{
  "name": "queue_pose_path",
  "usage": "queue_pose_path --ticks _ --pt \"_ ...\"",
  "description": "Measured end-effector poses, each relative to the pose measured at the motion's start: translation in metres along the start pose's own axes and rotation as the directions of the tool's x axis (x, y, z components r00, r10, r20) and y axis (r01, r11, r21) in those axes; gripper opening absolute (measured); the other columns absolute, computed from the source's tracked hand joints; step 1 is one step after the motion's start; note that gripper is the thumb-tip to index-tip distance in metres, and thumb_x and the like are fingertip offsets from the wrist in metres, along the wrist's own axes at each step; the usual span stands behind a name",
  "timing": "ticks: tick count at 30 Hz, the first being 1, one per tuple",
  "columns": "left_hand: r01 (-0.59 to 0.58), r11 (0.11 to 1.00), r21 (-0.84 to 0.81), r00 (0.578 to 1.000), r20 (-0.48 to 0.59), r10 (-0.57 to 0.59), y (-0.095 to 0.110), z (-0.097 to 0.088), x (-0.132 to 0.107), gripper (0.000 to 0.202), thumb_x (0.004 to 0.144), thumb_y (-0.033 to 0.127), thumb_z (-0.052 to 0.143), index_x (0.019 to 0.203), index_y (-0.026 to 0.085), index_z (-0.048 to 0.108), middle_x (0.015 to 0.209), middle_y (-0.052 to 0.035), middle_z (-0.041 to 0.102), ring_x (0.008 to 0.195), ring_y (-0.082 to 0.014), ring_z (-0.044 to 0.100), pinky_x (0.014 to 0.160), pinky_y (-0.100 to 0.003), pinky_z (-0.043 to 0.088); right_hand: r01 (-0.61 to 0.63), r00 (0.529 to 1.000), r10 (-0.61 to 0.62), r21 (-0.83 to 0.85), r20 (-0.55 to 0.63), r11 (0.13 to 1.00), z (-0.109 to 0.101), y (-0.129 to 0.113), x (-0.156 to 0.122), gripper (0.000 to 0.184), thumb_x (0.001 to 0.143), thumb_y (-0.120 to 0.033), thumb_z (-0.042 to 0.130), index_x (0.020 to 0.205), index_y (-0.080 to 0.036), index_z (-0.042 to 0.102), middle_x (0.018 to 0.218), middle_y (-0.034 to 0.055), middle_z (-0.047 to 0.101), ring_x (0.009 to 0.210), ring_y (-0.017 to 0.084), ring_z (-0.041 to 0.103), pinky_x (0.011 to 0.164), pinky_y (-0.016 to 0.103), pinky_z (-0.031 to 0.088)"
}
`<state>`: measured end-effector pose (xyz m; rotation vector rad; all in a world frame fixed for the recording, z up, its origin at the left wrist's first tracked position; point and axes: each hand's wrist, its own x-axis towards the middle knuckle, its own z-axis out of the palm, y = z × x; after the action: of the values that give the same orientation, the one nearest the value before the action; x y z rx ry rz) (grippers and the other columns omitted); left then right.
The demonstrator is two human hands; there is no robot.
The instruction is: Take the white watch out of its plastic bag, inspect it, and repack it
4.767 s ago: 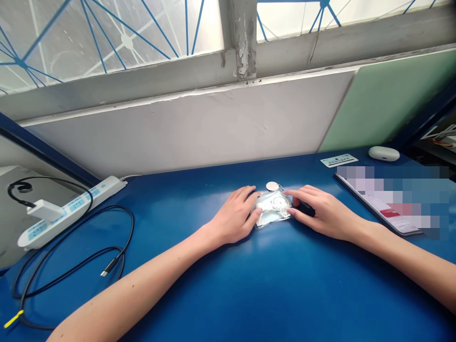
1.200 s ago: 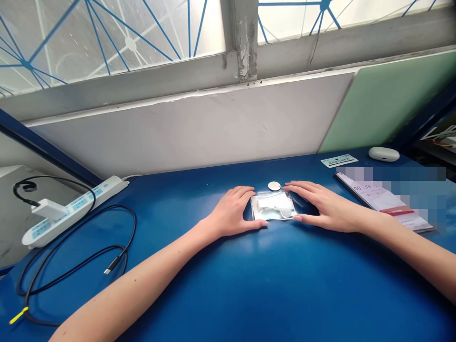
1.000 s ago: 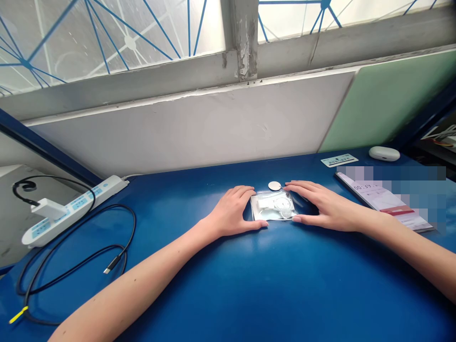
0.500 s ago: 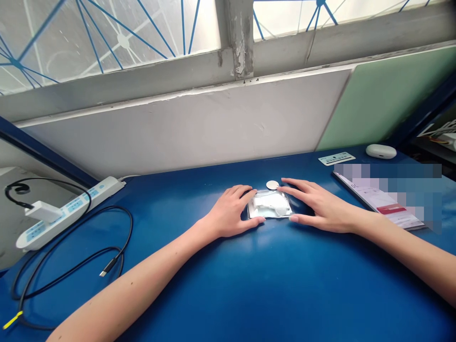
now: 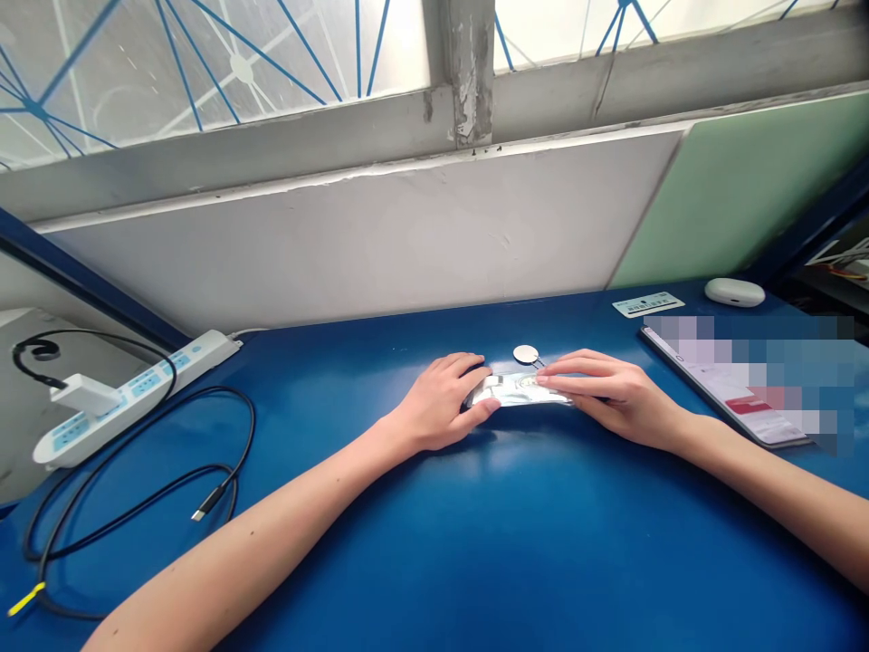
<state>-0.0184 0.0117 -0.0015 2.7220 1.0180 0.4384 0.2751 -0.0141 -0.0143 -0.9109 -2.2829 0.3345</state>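
A small shiny plastic packet with something white inside lies on the blue table between my hands. My left hand grips its left end, thumb at the near edge and fingers over the far side. At the right end, my right hand pinches the packet with fingers on top and thumb tucked partly out of sight. Just beyond the packet rests a round white disc, a thin dark cord or wire showing beside it near my right fingertips.
To the left, a white power strip holds a plugged white charger, with a coiled black cable nearby. A tablet-like device, partly pixelated, lies right. Behind it are a card and a white earbud case.
My right hand has closed from spread fingers onto the packet's right end. The packet's near edge has lifted or tilted slightly, and my left thumb has closed in on it.
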Motion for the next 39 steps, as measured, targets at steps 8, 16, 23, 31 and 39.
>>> queue_pose_path --ticks 8,16,23,31,39 --pt "-0.029 0.999 -0.033 0.997 -0.078 0.026 0.003 0.003 0.002 0.033 0.1 0.041 0.05 0.116 0.017 0.066 0.127 -0.0126 0.067 0.126 -0.0283 0.058 0.107 -0.044 0.046 -0.214 0.951 0.27 0.307 -0.152 0.927 0.003 -0.011 0.004 0.019 0.09 -0.041 0.067 0.098 -0.028 0.08 0.104 0.0061 0.079 0.098 0.029 0.074 0.087 0.045 0.061" --pt "0.065 0.992 -0.104 0.99 -0.115 -0.077 -0.001 0.008 -0.002 0.092 0.092 0.045 0.061 0.16 0.021 0.005 0.128 -0.0129 0.065 0.112 -0.0308 0.064 0.095 -0.047 0.051 -0.425 0.874 0.486 0.452 -0.02 0.784 0.005 -0.007 0.006 0.039 0.088 -0.055 0.064 0.104 -0.021 0.074 0.101 0.0092 0.078 0.085 0.027 0.074 0.078 0.041 0.063" --pt "0.084 0.993 -0.086 0.991 -0.099 -0.092 0.001 0.006 -0.001 0.088 0.087 0.044 0.068 0.156 0.019 0.019 0.128 -0.0151 0.064 0.114 -0.0325 0.063 0.096 -0.048 0.051 -0.426 0.89 0.456 0.343 -0.008 0.837 0.008 0.0 0.004 0.035 0.095 -0.053 0.055 0.106 -0.023 0.07 0.112 0.0083 0.075 0.1 0.029 0.071 0.089 0.041 0.059" --pt "0.052 0.993 -0.106 0.999 -0.01 -0.053 0.002 -0.002 0.004 0.069 0.079 0.054 0.075 0.13 0.014 0.052 0.137 -0.0193 0.058 0.13 -0.036 0.052 0.109 -0.05 0.044 -0.354 0.935 0.355 -0.053 0.01 0.934 0.005 0.006 0.0 0.05 0.1 -0.046 0.045 0.145 -0.023 0.044 0.137 0.0147 0.06 0.126 0.033 0.057 0.107 0.053 0.046" --pt "0.012 0.995 -0.096 1.0 -0.015 -0.013 0.002 -0.002 0.002 0.073 0.08 0.056 0.073 0.135 0.013 0.052 0.14 -0.0196 0.055 0.132 -0.0364 0.05 0.111 -0.051 0.042 -0.309 0.944 0.323 -0.167 0.063 0.936 0.004 0.006 0.0 0.046 0.102 -0.046 0.04 0.137 -0.02 0.055 0.141 0.0154 0.057 0.13 0.032 0.053 0.111 0.051 0.044"
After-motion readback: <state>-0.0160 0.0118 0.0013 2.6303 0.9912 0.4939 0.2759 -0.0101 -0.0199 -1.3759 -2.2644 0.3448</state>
